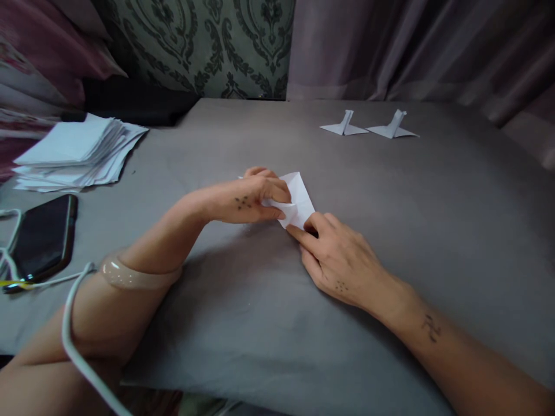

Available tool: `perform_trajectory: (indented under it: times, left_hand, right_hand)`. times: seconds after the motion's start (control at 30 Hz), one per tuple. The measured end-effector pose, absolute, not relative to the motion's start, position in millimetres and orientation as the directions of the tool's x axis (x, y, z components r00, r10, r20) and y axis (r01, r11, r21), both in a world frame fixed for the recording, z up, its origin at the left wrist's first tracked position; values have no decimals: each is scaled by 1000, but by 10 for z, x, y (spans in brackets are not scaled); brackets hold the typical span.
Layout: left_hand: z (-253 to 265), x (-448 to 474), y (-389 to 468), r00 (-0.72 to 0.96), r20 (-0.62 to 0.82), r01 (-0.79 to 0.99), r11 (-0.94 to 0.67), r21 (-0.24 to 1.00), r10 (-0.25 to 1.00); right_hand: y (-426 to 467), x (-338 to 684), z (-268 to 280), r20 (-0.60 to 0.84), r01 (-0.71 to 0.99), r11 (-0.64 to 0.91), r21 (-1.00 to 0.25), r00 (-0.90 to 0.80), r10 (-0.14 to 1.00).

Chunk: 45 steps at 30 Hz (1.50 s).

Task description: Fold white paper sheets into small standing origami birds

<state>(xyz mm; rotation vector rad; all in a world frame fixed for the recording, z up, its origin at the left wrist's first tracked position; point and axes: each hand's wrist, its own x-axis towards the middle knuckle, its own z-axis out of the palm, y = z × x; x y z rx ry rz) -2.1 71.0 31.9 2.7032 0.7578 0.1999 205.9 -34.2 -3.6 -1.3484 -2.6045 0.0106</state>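
A small folded sheet of white paper (pixel 300 193) lies between my hands near the middle of the table. My left hand (pixel 255 196) pinches a raised flap of it between thumb and fingers, covering its left part. At the lower right corner, my right hand (pixel 336 254) grips the paper's edge, with the index finger stretched along the near side and the thumb tucked behind. The lower layers of the folds are hidden under my fingers.
Two folded paper figures (pixel 346 126) stand at the back right. A stack of white paper (pixel 73 150) sits at the left, with a phone (pixel 43 237) in front of it. A white cable (pixel 71 329) runs over my left forearm. Curtains (pixel 347 46) hang behind the grey table (pixel 411 190).
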Motion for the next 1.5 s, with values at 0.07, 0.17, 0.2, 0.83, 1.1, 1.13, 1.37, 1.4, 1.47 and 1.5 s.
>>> perform_trajectory:
  times: [0.07, 0.17, 0.2, 0.83, 1.1, 1.13, 1.37, 1.4, 1.47, 1.5]
  left_hand:
    - [315, 30, 682, 865, 99, 449, -847, 284, 492]
    - [295, 49, 627, 782, 262, 536, -825, 180, 566]
    - [296, 32, 595, 736, 309, 582, -796, 167, 603]
    - [-23, -143, -21, 652, 194, 658, -674, 335, 733]
    - [-26, -113, -40, 717, 221, 597, -746, 295, 661]
    - [-28, -113, -43, 722, 225, 593, -752, 288, 655]
    - [-37, -111, -44, 767, 182, 569, -783, 253, 616]
    - [-37, -109, -40, 770, 175, 567, -784, 254, 613]
    - [-39, -108, -29, 777, 173, 558, -790, 256, 605]
    - [-41, -109, -22, 781, 177, 551, -795, 256, 598]
  right_hand:
    - [-340, 2060, -40, 183, 805, 584, -105, -561, 807]
    - [-340, 2062, -49, 184, 806, 583, -103, -561, 807]
    - [-341, 2062, -53, 182, 808, 581, -103, -559, 809]
    - [-340, 2071, -65, 194, 791, 590, -162, -560, 805]
    - [-350, 2075, -51, 168, 791, 583, -186, -559, 812]
    - [-351, 2076, -50, 170, 789, 584, -190, -559, 811]
    - [-351, 2088, -59, 184, 779, 597, -191, -569, 802]
    - [-351, 2089, -60, 184, 780, 597, -188, -569, 801]
    - [-350, 2089, -60, 182, 780, 599, -182, -572, 800]
    - [-349, 2088, -59, 181, 779, 601, -179, -574, 799]
